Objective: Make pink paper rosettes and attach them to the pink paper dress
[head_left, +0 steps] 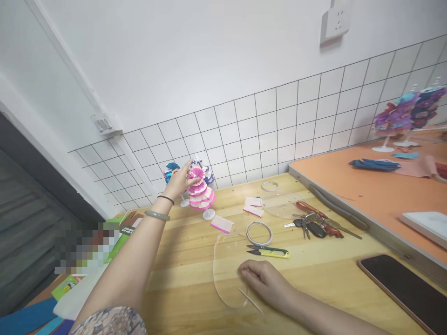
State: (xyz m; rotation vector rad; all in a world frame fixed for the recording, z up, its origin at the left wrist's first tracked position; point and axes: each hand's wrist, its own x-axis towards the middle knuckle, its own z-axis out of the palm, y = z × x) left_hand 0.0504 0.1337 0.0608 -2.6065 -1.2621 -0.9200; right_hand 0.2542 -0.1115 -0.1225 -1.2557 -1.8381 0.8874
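At the back of the wooden table my left hand (179,182) reaches out and grips the upper part of a pink-and-white ruffled paper tree (202,199). A pleated pink rosette shows between its thumb and fingers. The tree is upright on a round white base (208,214). Behind it stand a blue-and-white ruffled piece (208,174) and a blue one (171,171), both partly hidden by the hand. My right hand (262,279) rests on the table, fingers curled in and nothing visible in them. Close to it lie a thin white strip (251,301) and yellow-green thread snips (268,251).
A coil of wire (259,233), pink-edged paper pieces (222,224) and a key bunch (310,225) lie mid-table. A phone (405,288) is at right, beside a raised orange surface (370,200) bearing ruffled paper trees (398,114). Coloured sheets (31,316) lie at left.
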